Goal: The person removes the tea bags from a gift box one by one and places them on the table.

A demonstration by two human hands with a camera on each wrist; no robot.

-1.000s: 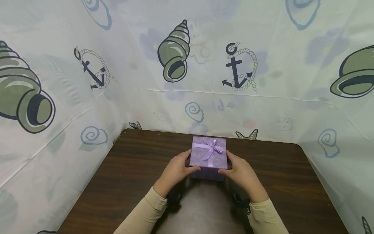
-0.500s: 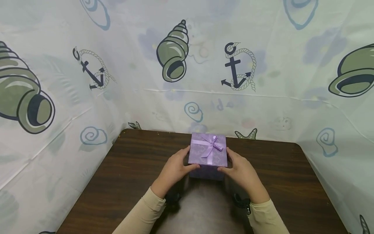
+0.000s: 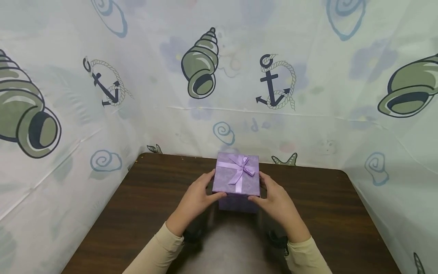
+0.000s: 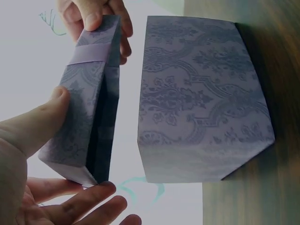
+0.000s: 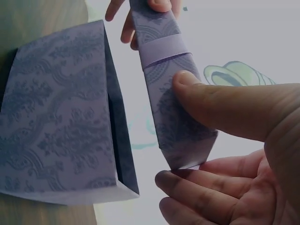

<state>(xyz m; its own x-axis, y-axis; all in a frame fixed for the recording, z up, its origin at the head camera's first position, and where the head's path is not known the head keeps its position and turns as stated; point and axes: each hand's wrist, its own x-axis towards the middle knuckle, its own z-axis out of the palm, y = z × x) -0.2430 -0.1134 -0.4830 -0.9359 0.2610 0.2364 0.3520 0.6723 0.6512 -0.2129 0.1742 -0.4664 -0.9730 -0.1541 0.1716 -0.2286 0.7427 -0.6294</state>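
A lavender gift box lid (image 3: pixel 251 182) with a damask pattern and a satin ribbon bow (image 3: pixel 241 167) is held between both hands. My left hand (image 3: pixel 195 198) grips its left side, thumb on the front wall and fingers around the corner. On the right side my right hand (image 3: pixel 280 199) holds it the same way. Below stands the matching box base (image 3: pixel 237 204) on the table. Both wrist views show a gap between the lid (image 4: pixel 77 108) and the base (image 4: pixel 201 89); the lid is apart from the base (image 5: pixel 56 117). The inside of the base is hidden.
The dark wooden table (image 3: pixel 154 190) reaches back to a pale cloth backdrop (image 3: pixel 154 83) printed with shells and anchors, which hangs around its sides. Sleeves (image 3: pixel 154 251) and dark wrist straps (image 3: pixel 278 239) show at the near side.
Both hands have raised the lid, so it now sits higher above the base. The whole head view has shifted slightly, with the scene moving left in the frame.
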